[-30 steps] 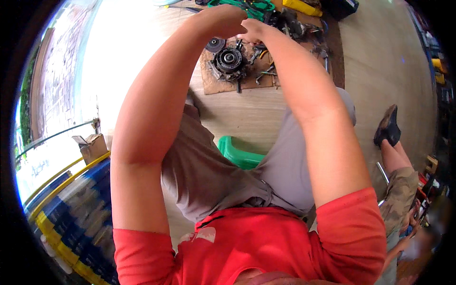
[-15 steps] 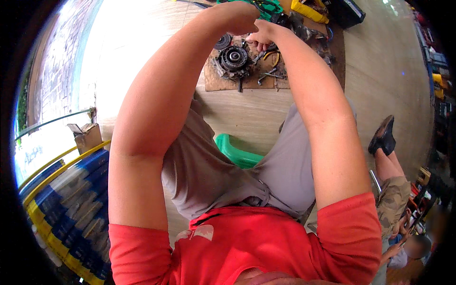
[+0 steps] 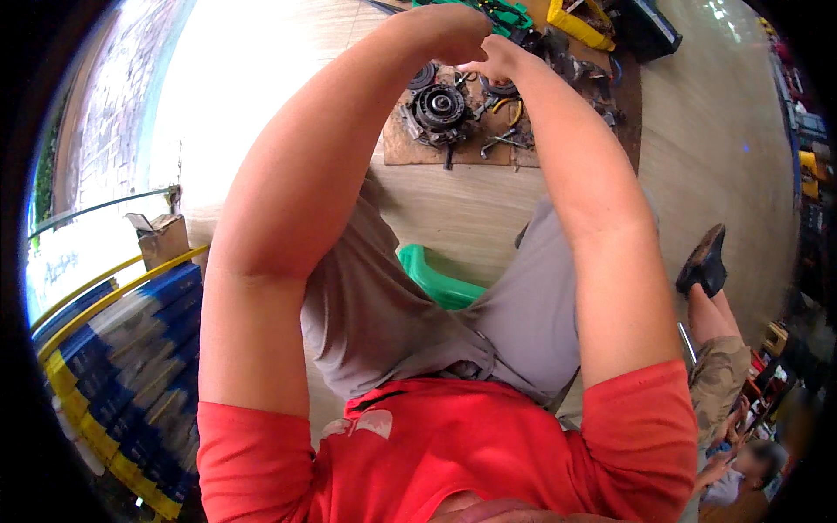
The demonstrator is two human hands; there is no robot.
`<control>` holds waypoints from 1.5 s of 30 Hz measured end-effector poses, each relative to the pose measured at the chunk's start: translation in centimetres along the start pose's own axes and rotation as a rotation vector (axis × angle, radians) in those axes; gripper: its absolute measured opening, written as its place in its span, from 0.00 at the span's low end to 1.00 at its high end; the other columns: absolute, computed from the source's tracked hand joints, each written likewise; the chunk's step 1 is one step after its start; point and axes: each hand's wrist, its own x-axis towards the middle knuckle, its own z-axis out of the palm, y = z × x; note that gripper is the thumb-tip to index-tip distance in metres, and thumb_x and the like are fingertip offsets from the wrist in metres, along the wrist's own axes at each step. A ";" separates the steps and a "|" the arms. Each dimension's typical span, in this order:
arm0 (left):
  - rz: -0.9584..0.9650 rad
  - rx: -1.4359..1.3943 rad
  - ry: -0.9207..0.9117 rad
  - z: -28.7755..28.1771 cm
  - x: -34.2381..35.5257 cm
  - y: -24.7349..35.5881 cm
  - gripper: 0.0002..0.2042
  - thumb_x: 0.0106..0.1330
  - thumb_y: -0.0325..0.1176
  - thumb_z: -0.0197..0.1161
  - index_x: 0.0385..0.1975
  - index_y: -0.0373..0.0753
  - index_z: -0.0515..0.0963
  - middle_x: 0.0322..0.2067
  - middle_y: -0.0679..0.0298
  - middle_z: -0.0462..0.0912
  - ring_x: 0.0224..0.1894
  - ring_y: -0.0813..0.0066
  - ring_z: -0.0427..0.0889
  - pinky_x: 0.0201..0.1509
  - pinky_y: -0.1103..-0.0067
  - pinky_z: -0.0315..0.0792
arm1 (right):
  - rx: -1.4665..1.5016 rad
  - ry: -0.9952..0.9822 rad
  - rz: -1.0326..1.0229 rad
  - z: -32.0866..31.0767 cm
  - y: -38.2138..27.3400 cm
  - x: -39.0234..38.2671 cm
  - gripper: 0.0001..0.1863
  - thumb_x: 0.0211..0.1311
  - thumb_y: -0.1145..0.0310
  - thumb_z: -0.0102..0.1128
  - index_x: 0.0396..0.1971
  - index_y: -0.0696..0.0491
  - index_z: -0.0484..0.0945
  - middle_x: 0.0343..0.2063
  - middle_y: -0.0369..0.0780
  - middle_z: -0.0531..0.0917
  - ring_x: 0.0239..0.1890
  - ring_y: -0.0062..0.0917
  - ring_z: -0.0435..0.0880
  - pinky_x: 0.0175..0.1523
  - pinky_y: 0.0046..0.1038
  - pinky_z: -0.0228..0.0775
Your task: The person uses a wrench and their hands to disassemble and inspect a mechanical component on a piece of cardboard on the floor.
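Both my hands meet at the far side of a brown board. My left hand bends over beside my right, its fingers hidden behind the wrist. The fingers of my right hand show only in part, bent toward the left hand; what they hold, if anything, is hidden. Just nearer than the hands lies a round, dark, greasy mechanical part with a ringed centre. Behind it is a smaller dark disc. Yellow-handled pliers and a metal wrench-like tool lie under my right forearm.
Dark metal parts clutter the board's right side. Beyond are a green tray-like object, a yellow bin and a black box. A green plastic stool is between my legs. Blue boxes stand left; a person's foot is right.
The view has shifted slightly, so the board and parts appear a little lower and further right. The fingers of my right hand have lifted and now reach more toward the left hand.
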 end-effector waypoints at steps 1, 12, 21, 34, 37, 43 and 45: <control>0.003 -0.021 0.014 0.0 0.1 0.1 0.13 0.61 0.42 0.56 0.37 0.40 0.80 0.37 0.56 0.81 0.41 0.62 0.78 0.44 0.68 0.69 | -0.163 0.063 -0.092 0.5 0.8 0.5 0.27 0.56 0.57 0.60 0.53 0.53 0.69 0.22 0.48 0.80 0.27 0.37 0.81 0.31 0.35 0.74; -0.008 -0.019 0.038 1.5 1.9 -0.7 0.15 0.62 0.46 0.55 0.36 0.41 0.80 0.38 0.58 0.80 0.40 0.66 0.77 0.44 0.70 0.68 | 0.380 0.169 0.138 1.1 0.1 -0.1 0.06 0.54 0.72 0.57 0.27 0.60 0.77 0.13 0.42 0.79 0.13 0.27 0.79 0.19 0.29 0.70; 0.058 -0.069 -0.010 1.8 1.7 -1.2 0.12 0.61 0.41 0.56 0.34 0.41 0.81 0.34 0.56 0.81 0.38 0.63 0.78 0.42 0.68 0.69 | -0.227 0.568 -0.235 4.0 3.2 2.6 0.12 0.43 0.69 0.59 0.32 0.51 0.78 0.26 0.44 0.82 0.33 0.40 0.81 0.36 0.36 0.73; 0.036 -0.144 0.392 1.8 -1.1 -0.3 0.13 0.55 0.38 0.63 0.33 0.36 0.81 0.34 0.54 0.82 0.37 0.54 0.81 0.38 0.67 0.74 | 0.538 0.301 -0.040 1.9 0.7 0.9 0.16 0.42 0.82 0.61 0.35 0.58 0.74 0.21 0.42 0.80 0.19 0.26 0.83 0.21 0.26 0.74; 0.033 -0.135 0.392 1.8 -0.9 -0.3 0.12 0.55 0.38 0.63 0.33 0.36 0.82 0.32 0.53 0.82 0.36 0.55 0.81 0.37 0.67 0.74 | 0.636 0.201 0.140 1.6 0.5 1.0 0.13 0.47 0.84 0.59 0.36 0.60 0.74 0.18 0.42 0.80 0.17 0.25 0.82 0.19 0.24 0.73; 0.019 -0.146 0.387 1.4 -1.2 0.1 0.11 0.56 0.37 0.63 0.33 0.37 0.82 0.30 0.53 0.82 0.34 0.56 0.81 0.36 0.67 0.73 | 0.315 0.201 0.146 2.5 2.1 2.2 0.09 0.47 0.75 0.61 0.30 0.61 0.76 0.19 0.47 0.81 0.22 0.32 0.83 0.26 0.31 0.75; 0.021 -0.170 0.303 0.2 -1.8 0.5 0.12 0.56 0.37 0.63 0.34 0.37 0.82 0.31 0.53 0.82 0.34 0.56 0.81 0.36 0.67 0.74 | 0.097 0.224 0.082 2.9 3.1 2.3 0.11 0.48 0.71 0.62 0.29 0.61 0.76 0.21 0.48 0.81 0.24 0.35 0.83 0.29 0.33 0.75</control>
